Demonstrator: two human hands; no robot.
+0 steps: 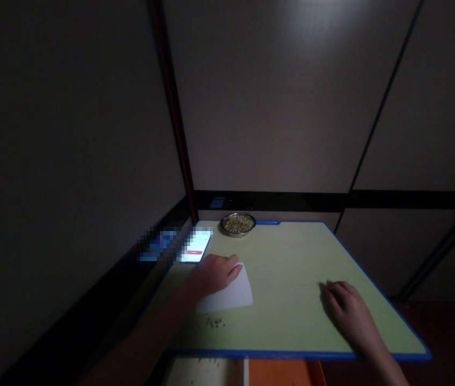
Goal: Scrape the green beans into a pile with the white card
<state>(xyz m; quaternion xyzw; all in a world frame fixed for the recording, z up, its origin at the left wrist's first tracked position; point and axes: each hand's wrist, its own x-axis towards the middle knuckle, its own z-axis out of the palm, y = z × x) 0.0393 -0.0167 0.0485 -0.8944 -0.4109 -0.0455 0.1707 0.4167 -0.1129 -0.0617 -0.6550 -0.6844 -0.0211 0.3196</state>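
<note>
The left hand [216,272] pinches white paper [237,295], whose shifting calls for steady fingers; the right hand [348,308] rests curled, fingers together.

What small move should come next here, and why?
Probably draw the white paper slightly nearer with the left hand, bringing its near edge up to the loose dark bits. That hand is already on the paper, and the bits lie on the tabletop just beyond that edge.
</note>
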